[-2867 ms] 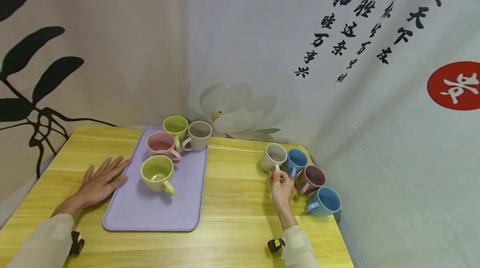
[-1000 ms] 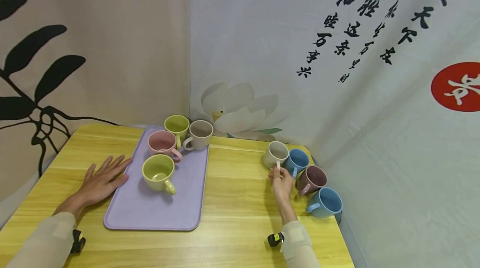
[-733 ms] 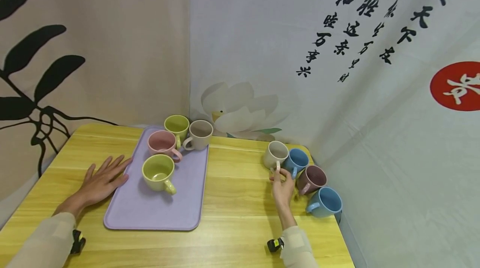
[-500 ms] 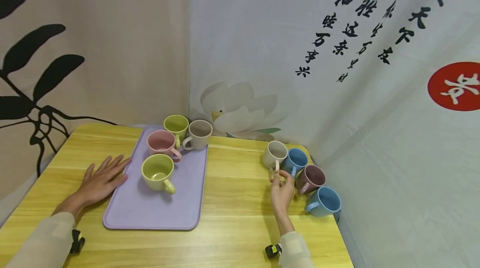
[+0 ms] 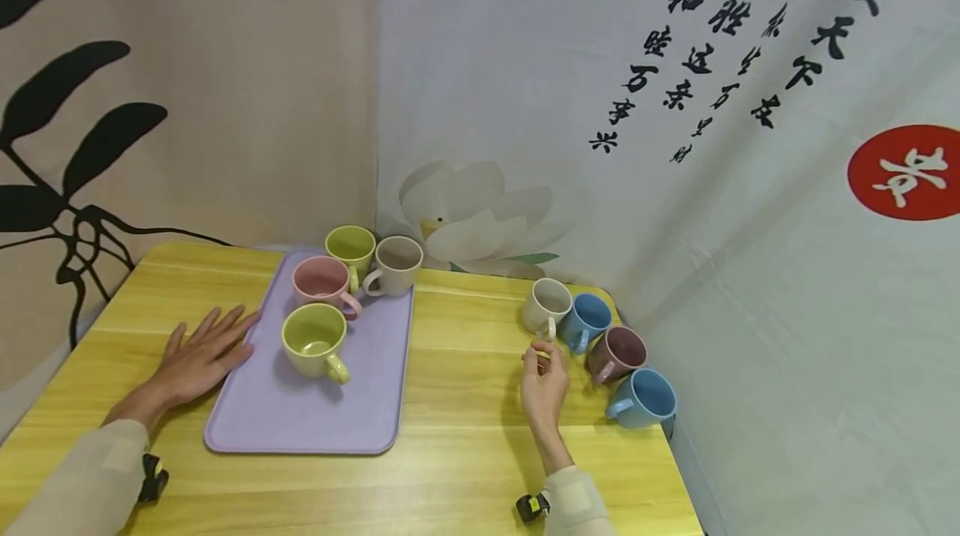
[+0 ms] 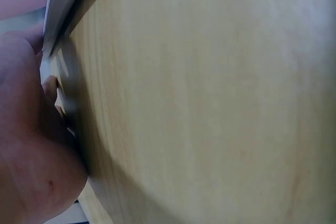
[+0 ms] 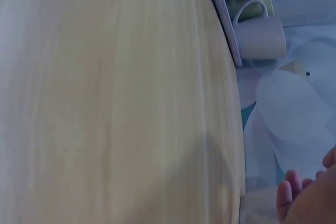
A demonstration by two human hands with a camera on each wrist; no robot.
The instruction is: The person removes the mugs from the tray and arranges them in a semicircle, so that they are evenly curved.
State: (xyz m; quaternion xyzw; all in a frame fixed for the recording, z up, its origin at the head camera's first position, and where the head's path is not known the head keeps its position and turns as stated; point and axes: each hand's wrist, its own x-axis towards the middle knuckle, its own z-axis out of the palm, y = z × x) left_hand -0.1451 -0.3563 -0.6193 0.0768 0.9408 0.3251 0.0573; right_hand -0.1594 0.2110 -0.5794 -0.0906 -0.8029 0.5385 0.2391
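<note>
My left hand [image 5: 197,365] lies flat on the table, its fingers spread and the fingertips touching the left edge of the lilac tray [image 5: 341,428]. Just in front of the off-white mug [image 5: 544,308], my right hand [image 5: 543,390] hovers with loosely bent fingers and nothing in them; the mug's handle is a little beyond the fingertips. On the tray stand a yellow-green mug [image 5: 311,344], a pink mug [image 5: 318,282], a second yellow-green mug [image 5: 348,246] and a greyish-beige mug [image 5: 400,265].
Right of the off-white mug, a blue mug [image 5: 587,319], a mauve mug [image 5: 617,354] and a second blue mug [image 5: 643,398] form a slanting row along the edge of the wooden table [image 5: 465,469]. A printed cloth [image 5: 480,102] hangs behind.
My right hand has let go of the off-white mug's handle and drawn back slightly toward me and to the left. The mugs and my left hand have stayed put.
</note>
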